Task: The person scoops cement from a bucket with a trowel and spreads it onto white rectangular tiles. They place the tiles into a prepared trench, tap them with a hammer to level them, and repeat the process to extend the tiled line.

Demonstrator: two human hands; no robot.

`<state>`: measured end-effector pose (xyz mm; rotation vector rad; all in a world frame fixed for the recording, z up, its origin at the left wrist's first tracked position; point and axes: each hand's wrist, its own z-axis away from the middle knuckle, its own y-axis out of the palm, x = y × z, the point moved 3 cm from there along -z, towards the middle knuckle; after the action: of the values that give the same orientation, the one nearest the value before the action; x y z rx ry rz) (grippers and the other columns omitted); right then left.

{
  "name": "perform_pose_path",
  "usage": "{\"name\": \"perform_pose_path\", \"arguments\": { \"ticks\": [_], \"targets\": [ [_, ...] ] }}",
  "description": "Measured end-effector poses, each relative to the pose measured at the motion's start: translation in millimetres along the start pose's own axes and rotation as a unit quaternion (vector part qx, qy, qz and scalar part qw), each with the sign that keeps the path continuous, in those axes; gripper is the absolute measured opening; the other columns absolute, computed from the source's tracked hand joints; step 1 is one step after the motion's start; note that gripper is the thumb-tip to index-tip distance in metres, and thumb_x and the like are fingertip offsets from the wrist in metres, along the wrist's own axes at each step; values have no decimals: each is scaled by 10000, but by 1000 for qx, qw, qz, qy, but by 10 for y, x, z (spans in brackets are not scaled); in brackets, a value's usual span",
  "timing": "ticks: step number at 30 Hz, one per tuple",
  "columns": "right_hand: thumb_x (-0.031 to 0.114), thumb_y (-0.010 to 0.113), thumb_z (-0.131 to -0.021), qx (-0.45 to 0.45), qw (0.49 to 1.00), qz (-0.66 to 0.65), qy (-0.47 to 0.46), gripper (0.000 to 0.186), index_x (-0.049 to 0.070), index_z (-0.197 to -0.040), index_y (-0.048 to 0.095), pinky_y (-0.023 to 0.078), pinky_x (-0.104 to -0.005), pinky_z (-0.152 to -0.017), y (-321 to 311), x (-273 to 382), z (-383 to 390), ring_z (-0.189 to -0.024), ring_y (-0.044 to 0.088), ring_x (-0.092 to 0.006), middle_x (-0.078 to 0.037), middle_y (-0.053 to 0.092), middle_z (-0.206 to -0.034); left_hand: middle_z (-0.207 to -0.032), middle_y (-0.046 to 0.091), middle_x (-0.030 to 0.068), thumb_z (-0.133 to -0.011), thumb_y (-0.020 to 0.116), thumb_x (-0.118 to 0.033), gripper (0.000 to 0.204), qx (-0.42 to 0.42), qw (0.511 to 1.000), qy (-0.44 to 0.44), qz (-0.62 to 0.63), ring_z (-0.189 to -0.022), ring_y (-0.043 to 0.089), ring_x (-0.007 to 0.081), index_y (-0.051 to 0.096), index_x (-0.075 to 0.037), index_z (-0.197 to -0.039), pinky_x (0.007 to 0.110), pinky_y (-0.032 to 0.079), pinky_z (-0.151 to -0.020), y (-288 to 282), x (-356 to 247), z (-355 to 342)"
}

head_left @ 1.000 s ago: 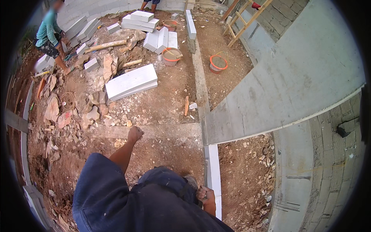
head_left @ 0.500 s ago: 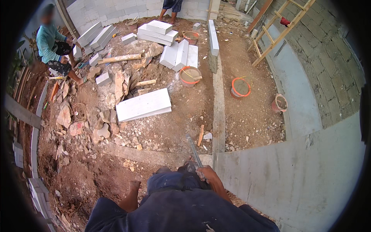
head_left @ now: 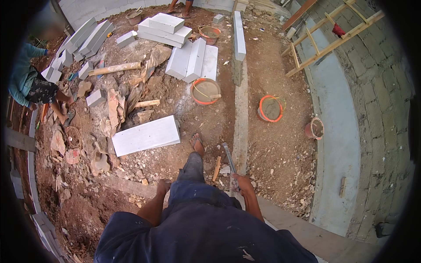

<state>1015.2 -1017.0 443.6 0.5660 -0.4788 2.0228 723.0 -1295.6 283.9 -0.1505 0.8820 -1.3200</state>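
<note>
My right hand [head_left: 244,184] is closed around a long, narrow grey metal tool [head_left: 229,157], which slants forward beside the low concrete strip. Its exact kind does not show. At my left side hangs my left hand [head_left: 164,186], with no object visible in it; its fingers are too unclear to read. My sandalled foot [head_left: 197,144] stands on the soil ahead, near a white block slab [head_left: 147,135]. A short wooden piece [head_left: 216,168] lies on the ground left of the tool.
Mortar buckets [head_left: 270,108] stand on both sides of the concrete strip [head_left: 240,118]. White blocks [head_left: 166,23] are stacked farther off. Rubble covers the left ground. A wooden ladder [head_left: 324,46] leans at right. A co-worker [head_left: 33,83] crouches at left; another person's legs show at the back.
My foot has come into view on the soil ahead. The tool in my right hand now points more steeply forward. My view has shifted, and the crouching co-worker appears farther left.
</note>
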Motion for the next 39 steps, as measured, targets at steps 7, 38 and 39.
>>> {"name": "perform_pose_path", "arguments": {
  "ticks": [7, 38, 39],
  "targets": [
    [280, 665, -866, -51, 995, 44, 70, 293, 8, -761, 637, 351, -295, -403, -62, 1139, -547, -456, 488, -128, -35, 556, -589, -787, 703, 155, -777, 687, -213, 303, -13, 989, 51, 136, -660, 667, 203, 703, -16, -1006, 342, 530, -659, -667, -1913, -1763],
    [488, 494, -899, 519, 845, 18, -125, 536, -17, -872, 672, 501, -391, -560, 2237, 4642, -3601, -615, 646, -245, -115, 651, -704, -725, 613, 54, -904, 564, -203, 178, 42, 978, -202, -9, -636, 619, 165, 642, -42, -893, 314, 483, -562, -1340, -6450, -3168],
    [490, 489, -905, 516, 851, 2, -99, 536, -13, -868, 669, 496, -385, -555, 2208, 4572, -3711, -609, 638, -237, -107, 643, -698, -758, 634, 61, -911, 555, -203, 208, 39, 976, -210, -49, -682, 648, 158, 658, -29, -960, 306, 507, -592, -1288, -6476, -3204]
  ]
}}
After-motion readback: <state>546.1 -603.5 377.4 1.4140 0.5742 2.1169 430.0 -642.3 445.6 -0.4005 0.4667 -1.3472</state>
